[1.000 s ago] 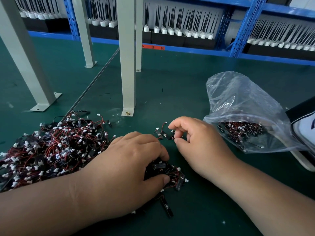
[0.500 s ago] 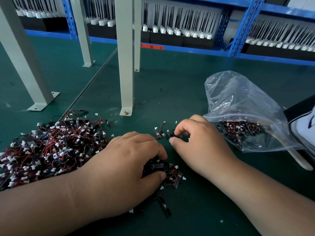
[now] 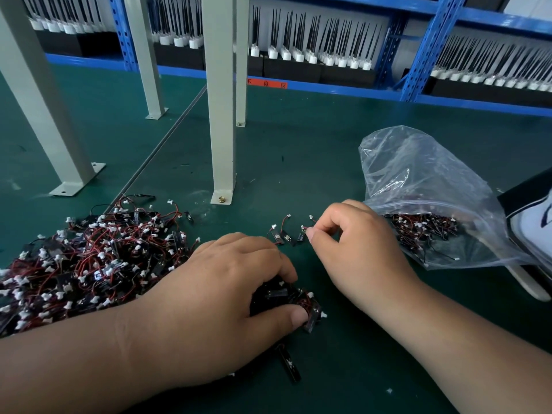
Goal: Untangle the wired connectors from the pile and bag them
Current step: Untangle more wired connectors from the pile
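As before, right hand (image 3: pixel 358 252) on connector (image 3: pixel 300 234)

Pile (image 3: pixel 89 264) runs off left edge. Left hand (image 3: pixel 215 300) hides most of clump (image 3: pixel 295 300) I grip; right hand (image 3: pixel 358 252) pinch covers part of connector (image 3: pixel 301 234). Black-white object (image 3: pixel 534 222) at right, cropped, unidentifiable.

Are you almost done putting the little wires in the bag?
Not nearly. Some connectors already lie in the bag. The right hand pinches one loose connector; the left hand grips a small clump. The big tangled pile is left to sort.
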Demonstrator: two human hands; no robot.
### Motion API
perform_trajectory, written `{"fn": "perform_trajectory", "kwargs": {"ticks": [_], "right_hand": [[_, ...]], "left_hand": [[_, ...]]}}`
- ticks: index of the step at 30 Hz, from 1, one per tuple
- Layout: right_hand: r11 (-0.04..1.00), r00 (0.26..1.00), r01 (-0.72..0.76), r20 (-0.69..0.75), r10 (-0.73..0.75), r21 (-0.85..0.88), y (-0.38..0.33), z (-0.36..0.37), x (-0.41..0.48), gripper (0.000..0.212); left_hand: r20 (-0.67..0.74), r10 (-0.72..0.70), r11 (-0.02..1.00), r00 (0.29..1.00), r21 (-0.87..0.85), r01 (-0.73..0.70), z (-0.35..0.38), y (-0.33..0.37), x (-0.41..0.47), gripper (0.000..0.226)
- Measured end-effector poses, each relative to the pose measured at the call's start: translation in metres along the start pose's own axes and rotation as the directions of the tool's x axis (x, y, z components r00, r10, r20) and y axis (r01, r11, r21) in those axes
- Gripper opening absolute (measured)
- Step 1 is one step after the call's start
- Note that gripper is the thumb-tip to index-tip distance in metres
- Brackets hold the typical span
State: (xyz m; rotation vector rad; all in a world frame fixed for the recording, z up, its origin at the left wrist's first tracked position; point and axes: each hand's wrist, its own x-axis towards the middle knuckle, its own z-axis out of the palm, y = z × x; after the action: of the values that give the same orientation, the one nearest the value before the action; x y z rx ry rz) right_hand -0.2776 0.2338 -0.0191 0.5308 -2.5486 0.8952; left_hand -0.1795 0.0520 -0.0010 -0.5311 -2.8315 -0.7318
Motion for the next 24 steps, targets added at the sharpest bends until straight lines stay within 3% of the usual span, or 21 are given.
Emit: {"fn": "perform_trajectory", "kwargs": {"ticks": [8,13,17,24], "right_hand": [[0.997,1.000,-0.012,-0.012,0.011,-0.078,0.0033,0.0014,0.0011,0.029],[0.999,0.999,-0.025,0.033,0.027,-0.041,0.0025,0.0010,0.0021,0.019],[0.997,0.996,-0.072,0.049,0.071,0.023,0.0044,0.0003,0.0015,0.030],[0.998,0.997,-0.042,0.063,0.040,0.043,0.0019,0.0004,-0.0001,0.028]], "left_hand": [[0.107,0.086,0.992,0.991,0.080,-0.095,-0.0015,0.0000,-0.0029,0.066],[0.080,0.084,0.993,0.993,0.078,-0.090,0.0021,-0.0024,-0.0011,0.050],[0.058,0.075,0.994,0.995,0.071,-0.079,0.0038,-0.0032,0.0008,0.040],[0.041,0.062,0.996,0.997,0.063,-0.064,0.0036,-0.0019,0.0011,0.031]]}}
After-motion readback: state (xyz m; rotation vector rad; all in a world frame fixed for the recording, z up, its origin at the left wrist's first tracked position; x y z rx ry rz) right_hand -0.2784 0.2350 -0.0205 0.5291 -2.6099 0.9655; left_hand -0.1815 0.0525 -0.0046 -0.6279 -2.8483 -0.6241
